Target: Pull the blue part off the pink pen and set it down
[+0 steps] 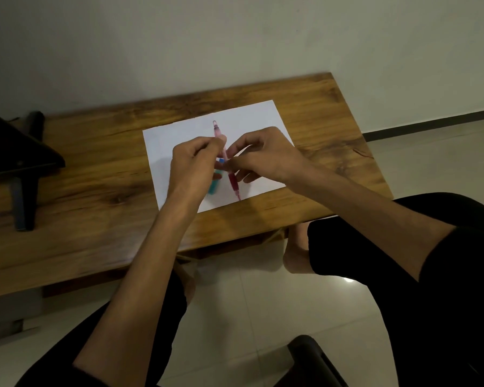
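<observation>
Head view: blue item half-hidden, blurred

red pen: slim, translucent, tilted tip-down over white paper | blue pen: short, blurred, held beside it

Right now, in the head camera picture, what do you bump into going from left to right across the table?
Black stand → bare wooden table → left edge of the white paper → left hand holding a teal pen → red pen → right hand → table's right end.
</observation>
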